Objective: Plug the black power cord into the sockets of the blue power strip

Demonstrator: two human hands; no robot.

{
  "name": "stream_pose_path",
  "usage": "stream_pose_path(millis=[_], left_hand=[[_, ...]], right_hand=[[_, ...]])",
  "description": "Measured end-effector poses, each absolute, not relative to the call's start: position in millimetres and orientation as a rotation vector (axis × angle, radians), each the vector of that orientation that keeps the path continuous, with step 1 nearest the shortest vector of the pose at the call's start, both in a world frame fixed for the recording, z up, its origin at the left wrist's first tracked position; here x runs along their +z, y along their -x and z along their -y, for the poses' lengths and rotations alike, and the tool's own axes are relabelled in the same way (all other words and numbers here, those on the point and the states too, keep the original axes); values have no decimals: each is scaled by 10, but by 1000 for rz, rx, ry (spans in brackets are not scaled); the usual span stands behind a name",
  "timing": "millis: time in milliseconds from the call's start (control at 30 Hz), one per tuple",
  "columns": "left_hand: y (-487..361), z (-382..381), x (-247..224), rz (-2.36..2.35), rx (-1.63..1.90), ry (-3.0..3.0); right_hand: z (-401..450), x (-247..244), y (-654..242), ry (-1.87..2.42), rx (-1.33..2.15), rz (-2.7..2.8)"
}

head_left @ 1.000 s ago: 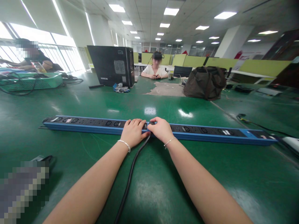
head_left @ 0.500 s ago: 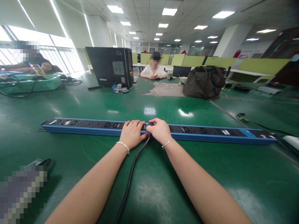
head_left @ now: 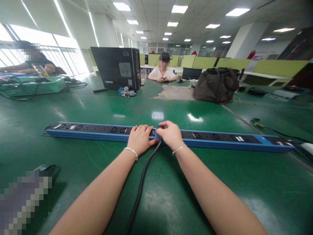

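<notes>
A long blue power strip [head_left: 232, 145] with black sockets lies across the green table. My left hand [head_left: 140, 139] rests over its middle part, fingers on the top and thumb along the near side, wrapped round the strip. Just right of it, my right hand [head_left: 171, 135] pinches a black plug [head_left: 160, 127] at the strip's top; the plug is mostly hidden by the fingers. From there a black cable [head_left: 141, 182] runs down between my forearms to the bottom edge. How far the plug sits in a socket is hidden.
Beyond the strip stand a black computer case [head_left: 114, 70], gloves [head_left: 127, 92] and a brown bag [head_left: 216, 86]. A green basket [head_left: 46, 87] with cables is at the left, near one person; another sits across the table. A blurred-out object [head_left: 22, 202] lies at lower left.
The whole view has shifted slightly, putting the strip and both hands a little further right. My right hand has moved slightly away from my left along the strip, with the plug.
</notes>
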State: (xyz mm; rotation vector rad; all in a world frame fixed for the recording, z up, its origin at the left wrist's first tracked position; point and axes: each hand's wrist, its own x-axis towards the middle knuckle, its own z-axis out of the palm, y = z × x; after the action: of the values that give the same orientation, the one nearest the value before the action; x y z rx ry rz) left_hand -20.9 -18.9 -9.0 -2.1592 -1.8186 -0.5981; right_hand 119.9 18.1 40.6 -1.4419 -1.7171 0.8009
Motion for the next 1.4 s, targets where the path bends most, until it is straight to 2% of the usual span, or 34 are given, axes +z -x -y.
stream_pose_path(millis=[67, 233, 700, 1000, 1400], left_hand=[[207, 181, -92, 1832, -598, 2155], [210, 173, -98, 1850, -582, 2155], [220, 161, -91, 1847, -517, 2160], [232, 169, -94, 1839, -511, 2164], [226, 165, -84, 1842, -500, 2175]], right_hand=[[-163, 607, -1284, 1281, 971, 1519], [-120, 958, -1590, 1092, 880, 1438], [-271, 724, -2513, 1513, 985, 1431], [-315, 543, -2422, 1771, 672, 1871], [-335, 492, -2349, 1840, 266, 2139]])
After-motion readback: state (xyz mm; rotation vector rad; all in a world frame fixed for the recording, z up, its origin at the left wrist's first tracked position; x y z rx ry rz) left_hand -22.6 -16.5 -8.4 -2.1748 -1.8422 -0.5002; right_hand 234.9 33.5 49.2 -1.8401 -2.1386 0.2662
